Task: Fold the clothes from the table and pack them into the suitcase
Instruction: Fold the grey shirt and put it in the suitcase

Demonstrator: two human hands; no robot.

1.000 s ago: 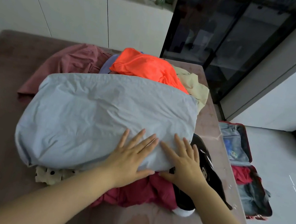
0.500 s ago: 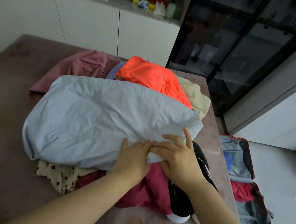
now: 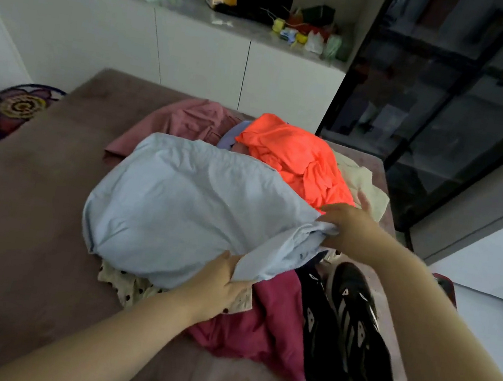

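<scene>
We saw the light blue garment (image 3: pixel 188 210) lying on top of the clothes pile on the table (image 3: pixel 17 240). Our left hand (image 3: pixel 215 289) pinched its near edge; our right hand (image 3: pixel 349 227) gripped its right corner. Right of it stood black sneakers (image 3: pixel 349 335); behind it lay an orange garment (image 3: pixel 294 157).

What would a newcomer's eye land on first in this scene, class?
Probably the large pale blue garment spread over the pile at mid-table, with the left hand and right hand gripping its near edge. Next, the bright orange garment behind it, and the black sneakers at the table's right.
</scene>
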